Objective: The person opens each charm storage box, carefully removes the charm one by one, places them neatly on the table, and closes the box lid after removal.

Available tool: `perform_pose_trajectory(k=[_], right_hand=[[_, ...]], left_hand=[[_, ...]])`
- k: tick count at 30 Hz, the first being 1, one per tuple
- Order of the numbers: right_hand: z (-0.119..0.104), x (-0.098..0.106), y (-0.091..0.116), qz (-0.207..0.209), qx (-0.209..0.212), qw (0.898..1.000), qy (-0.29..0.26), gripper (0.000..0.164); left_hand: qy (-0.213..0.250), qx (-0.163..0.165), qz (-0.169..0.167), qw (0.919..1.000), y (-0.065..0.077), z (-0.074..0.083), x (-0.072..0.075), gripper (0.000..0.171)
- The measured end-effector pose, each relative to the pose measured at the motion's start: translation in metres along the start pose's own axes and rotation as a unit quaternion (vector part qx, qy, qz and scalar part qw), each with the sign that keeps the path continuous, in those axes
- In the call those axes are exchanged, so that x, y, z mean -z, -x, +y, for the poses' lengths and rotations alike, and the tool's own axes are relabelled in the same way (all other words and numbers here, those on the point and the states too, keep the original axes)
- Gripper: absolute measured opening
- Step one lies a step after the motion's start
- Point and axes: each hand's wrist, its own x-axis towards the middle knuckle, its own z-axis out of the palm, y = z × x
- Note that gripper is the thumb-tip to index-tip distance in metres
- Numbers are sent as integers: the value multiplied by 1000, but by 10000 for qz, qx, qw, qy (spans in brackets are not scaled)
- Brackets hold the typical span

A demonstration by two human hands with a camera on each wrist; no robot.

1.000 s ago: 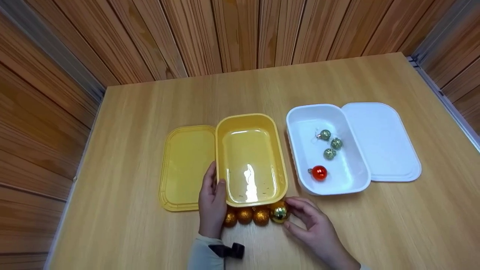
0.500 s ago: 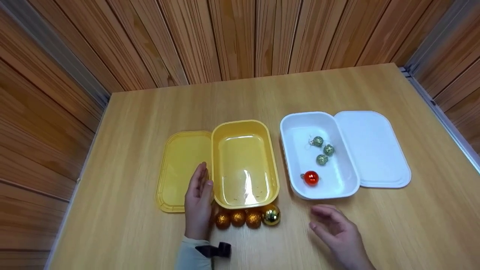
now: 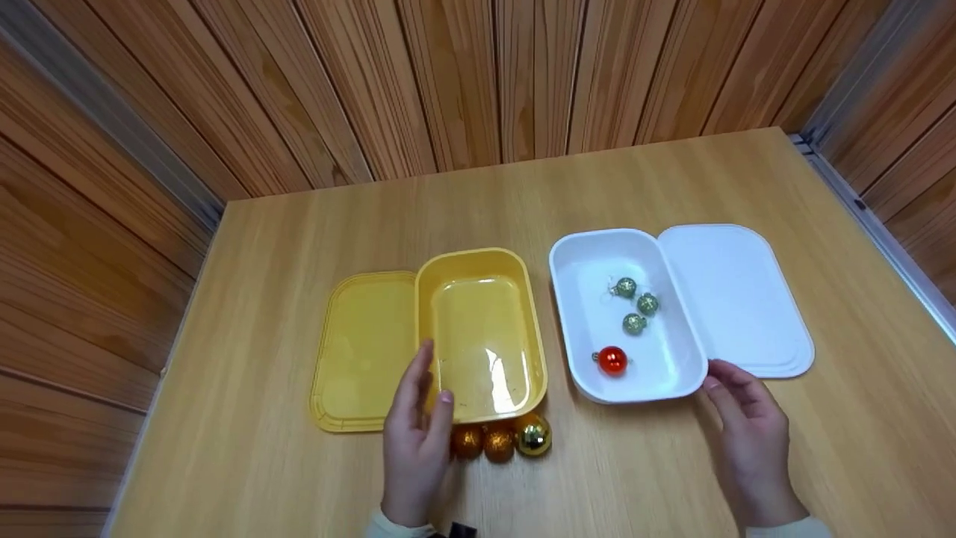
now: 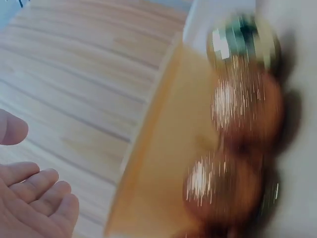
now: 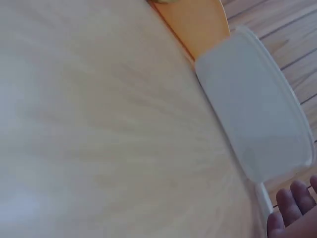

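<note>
My left hand (image 3: 414, 441) reaches over the front left corner of a yellow plastic box (image 3: 482, 321), fingers extended and holding nothing. The left wrist view shows its fingers (image 4: 42, 188) apart from the baubles. Along the box's front side lie a shiny gold bauble (image 3: 534, 435) and several orange glitter baubles (image 3: 499, 444), partly hidden by the hand. My right hand (image 3: 754, 441) has its thumb and fingertips right at the front right corner of a white plastic box (image 3: 590, 329). Inside that box are a red bauble (image 3: 612, 361) and three small green glitter baubles (image 3: 634, 323).
A yellow lid (image 3: 366, 351) lies flat on the table, left of the yellow box. On the far right, a white lid (image 3: 747, 306) lies beside the white box. A wood-panelled wall (image 3: 463, 82) stands behind the table (image 3: 463, 213).
My right hand has left the gold bauble and moved right to the white box's corner. My left hand came off the yellow box's side and now reaches over its corner. The view shifted slightly.
</note>
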Motion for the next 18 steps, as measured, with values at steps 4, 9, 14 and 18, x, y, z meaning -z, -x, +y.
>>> perform_pose_trajectory(k=[4, 9, 14, 18], right_hand=[[0, 5, -15, 39, -326, 9992, 233, 35], [4, 3, -23, -37, -109, 9965, 822, 37], [8, -1, -22, -38, 350, 9927, 1157, 32], [11, -1, -21, 0, 379, 9912, 1269, 30]], left_hand=[[114, -128, -381, 9991, 0, 6, -23, 54], [174, -138, -908, 9956, -5, 16, -50, 47], [185, -94, -1400, 9899, -12, 21, -80, 43], [138, 154, -1725, 9848, -18, 22, -105, 41]])
